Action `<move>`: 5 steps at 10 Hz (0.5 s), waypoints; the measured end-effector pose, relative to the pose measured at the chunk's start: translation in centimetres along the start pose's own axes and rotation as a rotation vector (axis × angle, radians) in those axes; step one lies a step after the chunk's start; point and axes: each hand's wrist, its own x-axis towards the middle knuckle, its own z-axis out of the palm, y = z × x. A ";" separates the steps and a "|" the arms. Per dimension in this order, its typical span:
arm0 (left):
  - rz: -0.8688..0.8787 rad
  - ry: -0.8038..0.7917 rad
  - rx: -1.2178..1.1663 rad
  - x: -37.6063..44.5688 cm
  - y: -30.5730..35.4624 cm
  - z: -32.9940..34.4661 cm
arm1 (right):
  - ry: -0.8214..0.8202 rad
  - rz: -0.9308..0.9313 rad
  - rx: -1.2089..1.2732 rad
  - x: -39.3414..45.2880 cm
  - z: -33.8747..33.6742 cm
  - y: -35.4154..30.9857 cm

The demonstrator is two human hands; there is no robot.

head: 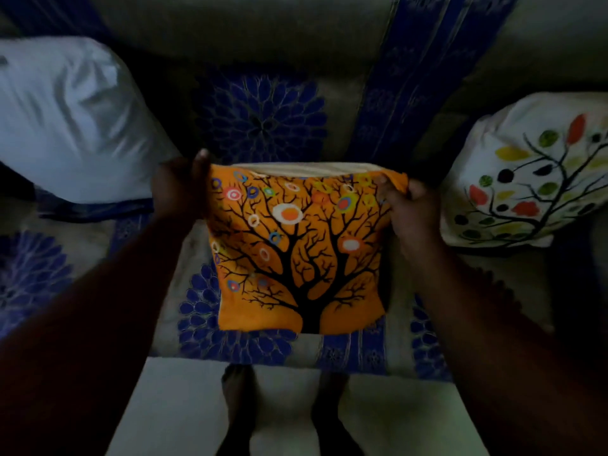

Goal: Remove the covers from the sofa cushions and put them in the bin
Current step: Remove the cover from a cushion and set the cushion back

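Orange cover (pixel 296 251), already off its cushion, hangs limp over the sofa (pixel 263 120), its top corners pinched by the left hand (pixel 179 189) and right hand (pixel 408 205). Next comes binning it, though no bin is in view; the leafy cushion (pixel 526 172) stays covered.

Orange cover (pixel 297 255) with black tree; white cushion (pixel 529 179) with multicoloured leaves.

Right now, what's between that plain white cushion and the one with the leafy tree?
In the head view, the orange cover, held by both hands, hangs between the white cushion and the leafy cushion, over blue-flowered sofa fabric.
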 end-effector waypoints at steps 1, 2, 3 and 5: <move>0.092 -0.010 0.025 -1.3 2.8 -2.6 | 0.067 -0.022 0.034 -1.6 -0.8 -2.1; 0.212 -0.416 -0.038 -3.5 3.7 -5.2 | 0.072 -0.017 0.052 -3.0 -2.7 -4.8; 0.270 -0.523 0.198 -4.9 4.2 -7.5 | -0.010 -0.047 -0.015 -3.9 -4.5 -6.3; 0.304 -0.379 0.159 -2.5 7.7 -10.8 | -0.048 -0.111 -0.046 -3.0 -6.0 -9.9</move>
